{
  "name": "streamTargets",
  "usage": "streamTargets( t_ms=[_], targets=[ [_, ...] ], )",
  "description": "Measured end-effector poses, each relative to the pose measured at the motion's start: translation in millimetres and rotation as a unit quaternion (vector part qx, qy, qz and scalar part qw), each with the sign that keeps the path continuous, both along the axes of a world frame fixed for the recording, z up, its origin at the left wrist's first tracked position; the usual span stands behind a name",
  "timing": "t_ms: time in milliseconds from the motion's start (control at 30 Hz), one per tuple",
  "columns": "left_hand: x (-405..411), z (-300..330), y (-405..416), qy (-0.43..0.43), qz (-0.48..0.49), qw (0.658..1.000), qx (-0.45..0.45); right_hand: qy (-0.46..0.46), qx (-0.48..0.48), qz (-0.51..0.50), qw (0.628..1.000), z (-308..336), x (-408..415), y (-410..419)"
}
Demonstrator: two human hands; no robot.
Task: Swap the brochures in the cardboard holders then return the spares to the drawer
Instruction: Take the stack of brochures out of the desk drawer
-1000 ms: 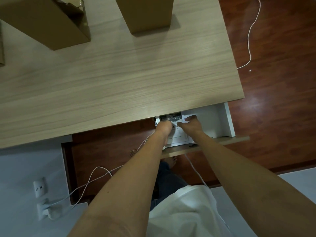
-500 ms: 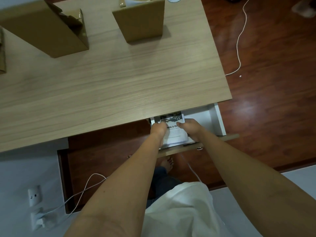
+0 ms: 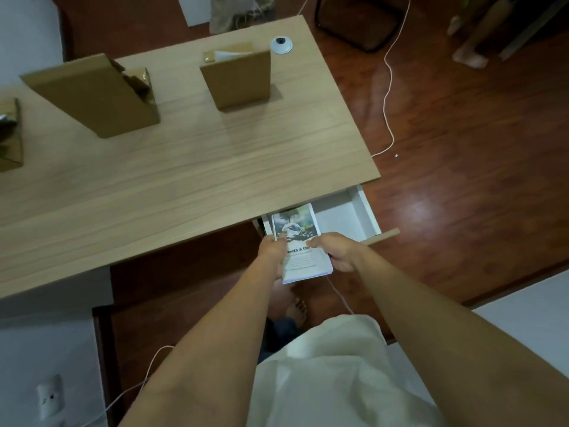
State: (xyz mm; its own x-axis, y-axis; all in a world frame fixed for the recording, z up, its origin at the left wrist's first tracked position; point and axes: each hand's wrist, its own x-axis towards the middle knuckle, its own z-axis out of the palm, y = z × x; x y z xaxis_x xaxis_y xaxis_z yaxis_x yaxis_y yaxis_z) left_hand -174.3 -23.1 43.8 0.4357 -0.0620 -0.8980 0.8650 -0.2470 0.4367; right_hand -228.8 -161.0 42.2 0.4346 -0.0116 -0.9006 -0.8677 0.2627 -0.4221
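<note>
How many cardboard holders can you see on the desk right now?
3. One holder stands at the far right of the desk with white paper showing in its top; a larger one stands to its left; a third is cut off by the left frame edge. More may lie out of view.

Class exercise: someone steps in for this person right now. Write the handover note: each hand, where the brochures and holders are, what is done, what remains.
Left hand and right hand: both grip one stack of brochures, held over the front of the open drawer.
Cardboard holders: one near the desk's right end with paper showing at its top, a larger one to its left, a third cut off at the left edge.
Done: drawer open, stack in hand.
Left: whether the swap has happened cannot be told; drawer not yet shut.
</note>
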Motion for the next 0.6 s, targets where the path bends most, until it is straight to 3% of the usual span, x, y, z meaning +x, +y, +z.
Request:
streamTargets(
  t_ms=[267, 600],
  targets=[
    [-26, 18, 15, 0.01, -0.074, 0.996, -0.056, -0.044, -0.105, -0.048, 0.992, 20, -25, 14],
    [-18, 58, 4, -0.067, -0.106, 0.983, -0.136, -0.141, -0.218, -0.176, 0.95, 54, -39, 26]
  ],
)
